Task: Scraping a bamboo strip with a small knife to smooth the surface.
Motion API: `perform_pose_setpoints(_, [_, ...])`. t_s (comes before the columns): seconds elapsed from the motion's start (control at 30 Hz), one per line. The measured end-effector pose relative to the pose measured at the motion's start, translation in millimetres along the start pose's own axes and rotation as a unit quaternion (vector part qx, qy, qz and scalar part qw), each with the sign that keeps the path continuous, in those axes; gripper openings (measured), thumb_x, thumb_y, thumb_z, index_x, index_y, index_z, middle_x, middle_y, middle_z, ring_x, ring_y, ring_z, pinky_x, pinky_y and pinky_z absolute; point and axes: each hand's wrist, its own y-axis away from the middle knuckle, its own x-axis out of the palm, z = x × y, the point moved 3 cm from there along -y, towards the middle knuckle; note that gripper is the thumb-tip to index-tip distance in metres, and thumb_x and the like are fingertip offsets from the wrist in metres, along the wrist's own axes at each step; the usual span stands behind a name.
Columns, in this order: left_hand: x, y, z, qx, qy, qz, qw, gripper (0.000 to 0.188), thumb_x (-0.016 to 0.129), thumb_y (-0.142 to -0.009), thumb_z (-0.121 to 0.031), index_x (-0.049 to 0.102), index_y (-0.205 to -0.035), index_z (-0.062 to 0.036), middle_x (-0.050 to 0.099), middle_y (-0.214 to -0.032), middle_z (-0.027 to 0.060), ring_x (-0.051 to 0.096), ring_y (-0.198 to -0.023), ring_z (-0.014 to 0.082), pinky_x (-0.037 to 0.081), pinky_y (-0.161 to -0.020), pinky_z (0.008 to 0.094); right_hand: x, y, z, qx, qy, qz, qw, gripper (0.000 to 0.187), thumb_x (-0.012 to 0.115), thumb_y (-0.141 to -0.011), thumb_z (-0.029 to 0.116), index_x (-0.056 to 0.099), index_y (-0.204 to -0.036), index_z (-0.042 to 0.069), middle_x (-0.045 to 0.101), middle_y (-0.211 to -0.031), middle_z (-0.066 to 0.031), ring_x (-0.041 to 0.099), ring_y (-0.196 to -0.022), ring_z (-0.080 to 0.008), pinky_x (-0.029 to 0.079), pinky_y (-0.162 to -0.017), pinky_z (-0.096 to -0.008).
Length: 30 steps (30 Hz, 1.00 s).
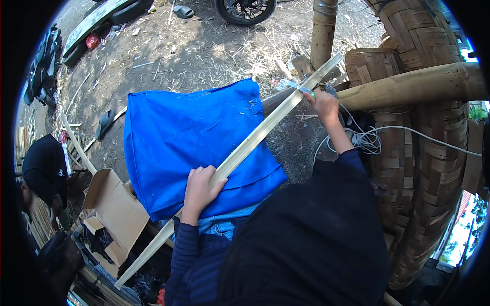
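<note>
A long, pale bamboo strip (255,133) runs slantwise across my lap, from the lower left up to the bamboo post. My left hand (201,189) is closed around its lower middle part. Near the upper end, my right hand (325,106) grips a small knife (306,91) with a light blade and a bit of green at the handle. The blade lies across the strip and touches it; most of the handle is hidden in my fingers. Under the strip, a blue cloth (178,143) covers my legs, with thin shavings on it.
An upright bamboo post (323,30) and a thick horizontal bamboo pole (408,87) stand by my right hand, beside woven bamboo panels (439,168). A white cable (365,143) lies coiled there. At left are an opened cardboard box (120,204) and another person (43,168); a wheel (246,9) is ahead.
</note>
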Motion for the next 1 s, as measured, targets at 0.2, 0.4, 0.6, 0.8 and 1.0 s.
perform_pose_setpoints(0.2, [0, -3, 4, -0.001, -0.015, 0.011, 1.000, 0.032, 0.071, -0.075, -0.030, 0.053, -0.076, -0.0041, 0.053, -0.068, 0.0135, 0.052, -0.070, 0.0300, 0.038, -0.068, 0.0389, -3, 6, 6, -0.032, -0.079, 0.002, 0.996, 0.046, 0.057, -0.087, 0.048, 0.051, -0.063, 0.009, 0.054, -0.053, -0.0102, 0.058, -0.049, -0.0290, 0.043, -0.043, -0.0391])
perform_pose_setpoints(0.4, [2, -6, 2, -0.001, -0.008, 0.013, 1.000, 0.030, 0.072, -0.075, -0.028, 0.054, -0.077, -0.0039, 0.052, -0.067, 0.0127, 0.052, -0.069, 0.0295, 0.038, -0.068, 0.0382, -7, 12, 41, -0.186, -0.082, -0.046, 0.978, 0.046, 0.056, -0.086, 0.051, 0.052, -0.064, 0.010, 0.055, -0.053, -0.0120, 0.059, -0.049, -0.0288, 0.045, -0.043, -0.0395])
perform_pose_setpoints(0.6, [0, -3, 3, 0.002, 0.004, -0.008, 1.000, 0.032, 0.072, -0.074, -0.029, 0.053, -0.077, -0.0034, 0.052, -0.068, 0.0130, 0.051, -0.070, 0.0297, 0.037, -0.067, 0.0377, -4, -6, -16, 0.013, 0.020, 0.003, 1.000, 0.043, 0.055, -0.089, 0.046, 0.049, -0.065, 0.011, 0.055, -0.057, -0.0097, 0.058, -0.054, -0.0269, 0.044, -0.047, -0.0404])
perform_pose_setpoints(0.8, [0, -4, 4, 0.003, 0.002, -0.002, 1.000, 0.031, 0.072, -0.074, -0.030, 0.054, -0.077, -0.0038, 0.053, -0.068, 0.0131, 0.052, -0.069, 0.0302, 0.038, -0.067, 0.0385, -32, -2, 17, 0.102, -0.105, 0.007, 0.989, 0.047, 0.052, -0.090, 0.048, 0.050, -0.067, 0.008, 0.055, -0.057, -0.0132, 0.059, -0.056, -0.0329, 0.044, -0.050, -0.0418])
perform_pose_setpoints(1.0, [3, -1, 8, 0.010, 0.015, -0.016, 1.000, 0.032, 0.071, -0.074, -0.030, 0.054, -0.077, -0.0036, 0.053, -0.068, 0.0132, 0.051, -0.069, 0.0301, 0.037, -0.067, 0.0380, -52, 7, 42, 0.119, -0.147, 0.036, 0.981, 0.049, 0.047, -0.092, 0.049, 0.050, -0.070, 0.006, 0.057, -0.061, -0.0159, 0.059, -0.059, -0.0361, 0.042, -0.052, -0.0457])
